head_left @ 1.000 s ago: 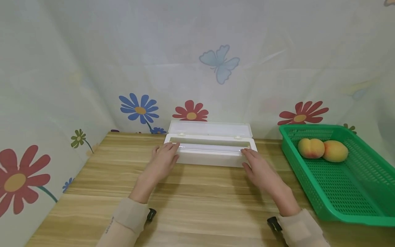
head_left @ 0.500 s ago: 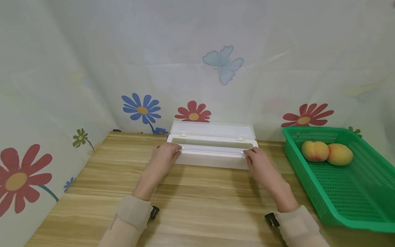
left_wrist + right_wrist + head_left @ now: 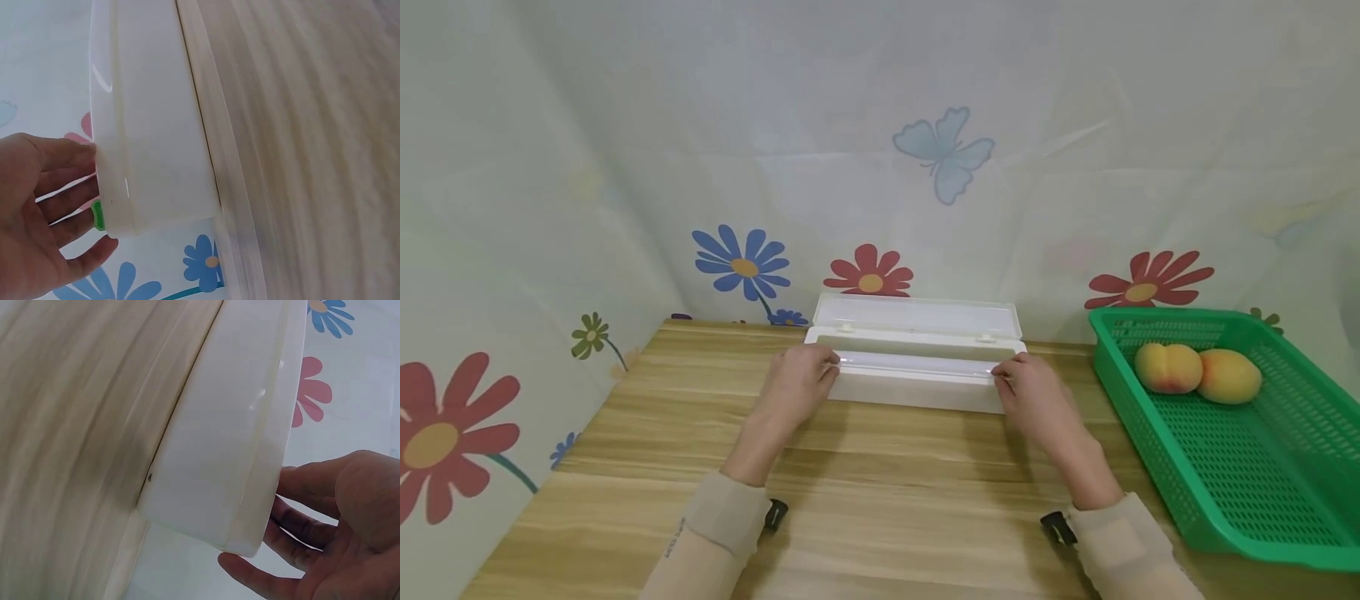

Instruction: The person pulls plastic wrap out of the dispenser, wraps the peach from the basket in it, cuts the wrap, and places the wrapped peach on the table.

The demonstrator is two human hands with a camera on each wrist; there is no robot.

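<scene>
A long white cling film dispenser [image 3: 917, 392] sits on the wooden table with its clear lid [image 3: 914, 314] tipped back against the curtain. A glossy strip of cling film [image 3: 917, 363] runs across its top opening. My left hand [image 3: 793, 385] pinches the film at its left end, thumb and forefinger together by the box edge. At the opposite end my right hand [image 3: 1036, 400] pinches the film the same way. Both wrist views show the dispenser's smooth white front, with the left fingers [image 3: 72, 190] and right fingers [image 3: 300, 528] behind its upper edge.
A green plastic basket [image 3: 1150, 467] stands to the right, holding two peaches [image 3: 1198, 372]. Behind the wooden table [image 3: 880, 500] hangs a flowered curtain [image 3: 775, 125]. Black straps [image 3: 1058, 528] circle the wrists over beige sleeves.
Both hands' fingers have curled in from lying straighter on the dispenser's ends to pinching the film. The head view has shifted slightly; the dispenser stays in place.
</scene>
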